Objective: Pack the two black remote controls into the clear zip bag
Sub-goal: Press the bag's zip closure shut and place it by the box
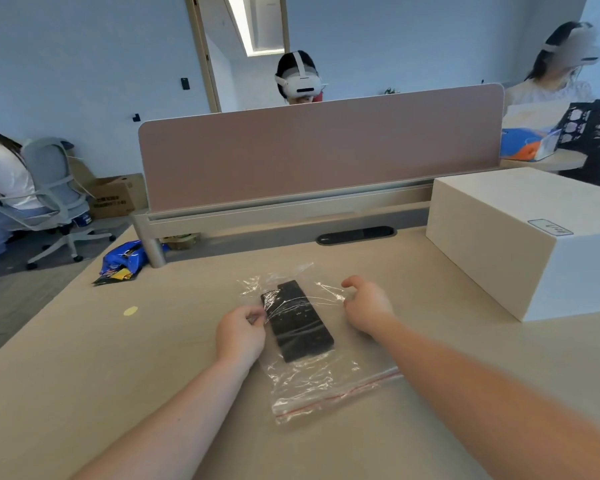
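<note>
While crinkled clear zip bag [312,372] lies flat | slim black remote controls [297,322] inside

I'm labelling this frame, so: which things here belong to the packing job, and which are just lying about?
Job: clear zip bag, black remote controls inside it, left hand, right hand.
Lying about: white box, blue snack bag, yellow sticker.

Both forearms [174,407] bare, no sleeves showing.

White box [520,237] right of frame on tabletop [118,358]. Pink divider panel [319,154] across centre. Blue snack bag [125,259] left edge, yellow sticker [130,310] nearby. Cardboard box [113,199] and grey office chair [54,199] on floor, upper left.
</note>
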Motion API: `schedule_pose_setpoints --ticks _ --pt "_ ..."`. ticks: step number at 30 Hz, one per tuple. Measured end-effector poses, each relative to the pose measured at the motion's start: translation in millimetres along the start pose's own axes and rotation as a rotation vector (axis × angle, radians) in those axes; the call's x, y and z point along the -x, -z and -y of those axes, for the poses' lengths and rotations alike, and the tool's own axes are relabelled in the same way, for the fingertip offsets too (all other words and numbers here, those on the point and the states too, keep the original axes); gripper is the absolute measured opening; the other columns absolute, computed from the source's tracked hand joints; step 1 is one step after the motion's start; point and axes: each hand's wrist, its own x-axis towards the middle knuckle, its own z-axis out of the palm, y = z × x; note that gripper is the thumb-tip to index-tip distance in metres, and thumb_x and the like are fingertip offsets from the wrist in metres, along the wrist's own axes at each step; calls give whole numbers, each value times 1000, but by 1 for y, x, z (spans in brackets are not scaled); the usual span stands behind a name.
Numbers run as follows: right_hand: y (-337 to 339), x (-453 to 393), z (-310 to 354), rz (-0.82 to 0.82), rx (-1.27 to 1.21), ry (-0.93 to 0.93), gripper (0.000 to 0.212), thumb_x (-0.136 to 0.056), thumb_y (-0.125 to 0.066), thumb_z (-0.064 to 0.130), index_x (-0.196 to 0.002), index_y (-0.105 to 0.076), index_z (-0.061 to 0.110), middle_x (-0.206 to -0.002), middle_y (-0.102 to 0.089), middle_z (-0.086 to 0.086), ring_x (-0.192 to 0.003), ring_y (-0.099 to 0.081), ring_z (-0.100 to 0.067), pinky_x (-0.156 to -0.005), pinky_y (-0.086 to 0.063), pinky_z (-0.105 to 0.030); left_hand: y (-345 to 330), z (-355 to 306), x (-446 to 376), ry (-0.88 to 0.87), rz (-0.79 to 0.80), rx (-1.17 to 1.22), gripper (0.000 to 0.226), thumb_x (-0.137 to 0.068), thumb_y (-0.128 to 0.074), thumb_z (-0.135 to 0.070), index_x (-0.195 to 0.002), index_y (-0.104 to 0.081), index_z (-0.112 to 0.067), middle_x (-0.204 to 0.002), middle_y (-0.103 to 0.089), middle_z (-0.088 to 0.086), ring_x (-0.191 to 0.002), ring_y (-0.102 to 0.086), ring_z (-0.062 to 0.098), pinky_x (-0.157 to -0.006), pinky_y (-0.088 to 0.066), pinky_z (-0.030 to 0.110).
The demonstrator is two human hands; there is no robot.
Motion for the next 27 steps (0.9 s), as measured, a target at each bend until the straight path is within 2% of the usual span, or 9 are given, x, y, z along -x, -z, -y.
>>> schedule_pose_setpoints --ticks 2,6,9,11,18,24,27 --pt "12 -10 -10 -29 -1 -16 38 -91 -46 7 -125 -53 25 -100 -63 -9 -83 -59 -27 -69 -49 -29 -15 -11 -8 -17 27 -2 16 -88 -61 -11 -98 -73 -12 -103 -71 11 -96 -63 29 -75 -39 24" --pt "39 -27 -29 -105 76 -33 41 -92 -44 5 -127 -51 23 -109 -65 -13 -93 -62 -30 -83 -55 -37 -53 -37 -22 -78 90 -17 18 -87 -63 -16 -101 -73 -12 -100 -70 14 -97 -62 32 -78 -44 28" --pt "57 -38 -43 -170 107 -48 44 -91 -42 1 -129 -50 22 -113 -64 -13 -89 -60 -28 -80 -53 -37 -78 -57 -29 -113 136 -19 19 -87 -63 -17 -102 -72 -10 -94 -69 12 -96 -62 32 -76 -43 28" --pt "68 -43 -50 -215 169 -50 45 -91 -41 -1 -130 -49 21 -116 -62 -12 -97 -60 -31 -83 -53 -38 -94 -68 -33 -130 156 -5 19 -87 -63 -17 -103 -72 -10 -98 -70 13 -96 -63 31 -80 -45 30" --pt "101 -62 -63 -319 418 -62 39 -86 -39 -7 -117 -55 10 -109 -60 -16 -98 -57 -33 -78 -49 -38 -140 -101 -43 -195 201 18 30 -89 -60 -14 -118 -65 -12 -112 -69 12 -106 -60 29 -90 -44 29" --pt "115 -71 -70 -336 558 -88 26 -90 -40 -1 -111 -52 7 -108 -59 -18 -97 -57 -34 -74 -48 -37 -167 -115 -52 -225 225 28 29 -89 -60 -15 -118 -65 -11 -117 -68 9 -109 -61 26 -93 -43 28" --pt "117 -71 -75 -329 596 -93 25 -92 -38 1 -112 -51 6 -110 -58 -18 -102 -55 -34 -81 -50 -38 -176 -120 -56 -234 228 27 29 -89 -61 -15 -117 -65 -10 -117 -68 9 -109 -61 25 -93 -43 27"
